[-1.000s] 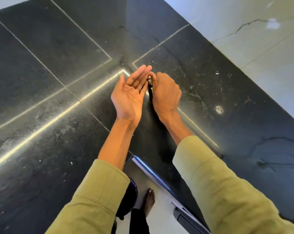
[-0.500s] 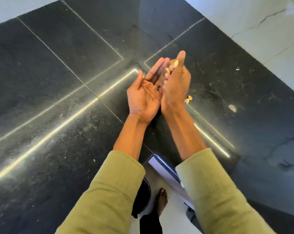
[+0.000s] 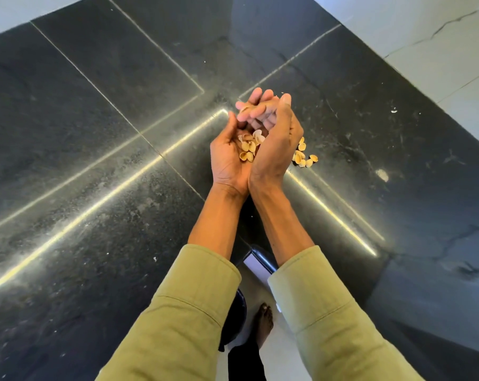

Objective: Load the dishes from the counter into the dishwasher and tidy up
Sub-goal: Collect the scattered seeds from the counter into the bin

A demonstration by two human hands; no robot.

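Observation:
Both my hands are held together above the corner of the black stone counter (image 3: pixel 95 188). My left hand (image 3: pixel 227 158) lies palm up, cupped, with a small heap of pistachio shells (image 3: pixel 249 147) in the palm. My right hand (image 3: pixel 279 138) stands on edge against it, its curled fingers reaching over the left palm with a shell at the fingertips. More pistachio shells (image 3: pixel 304 158) lie loose on the counter just right of my right hand. No dishes or dishwasher are in view.
Pale crumbs (image 3: pixel 382 175) and specks dot the counter to the right. A light wall (image 3: pixel 439 50) borders the counter at the upper right. Below the counter's front edge (image 3: pixel 260 259) I see pale floor, a bare foot (image 3: pixel 264 323) and a dark round object (image 3: pixel 239 312).
My hands have lifted off the counter and drawn closer together. The right hand brought shells up over the left palm, which now carries a heap; a few shells stay on the counter.

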